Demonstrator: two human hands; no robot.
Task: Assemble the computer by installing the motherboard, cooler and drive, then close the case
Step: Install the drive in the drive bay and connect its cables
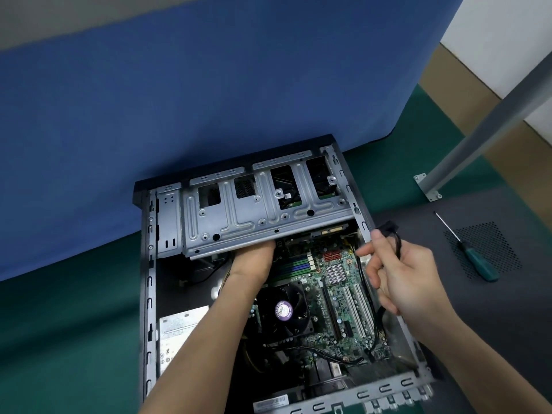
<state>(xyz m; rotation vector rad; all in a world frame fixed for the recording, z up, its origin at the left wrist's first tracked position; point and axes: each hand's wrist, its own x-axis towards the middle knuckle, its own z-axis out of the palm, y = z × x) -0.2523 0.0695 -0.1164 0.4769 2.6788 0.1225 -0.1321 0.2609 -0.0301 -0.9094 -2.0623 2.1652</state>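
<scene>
Case (148,294) lay on its side on the bench, open face up, long axis running away toward the backdrop, rear slots nearest. Motherboard (337,297) and cooler (283,309) sat inside. Right hand (409,282) gripped a black cable (397,240). Left hand (254,258) reached under the drive cage (239,216), fingers hidden, so its grip could not be told. Drive cabling seemingly underway. Side panel (507,324) off, so closing remained.

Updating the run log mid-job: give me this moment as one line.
left hand: under drive cage, fingers hidden | right hand: holds black cable | motherboard, cooler: in case | screwdriver: on side panel
</scene>
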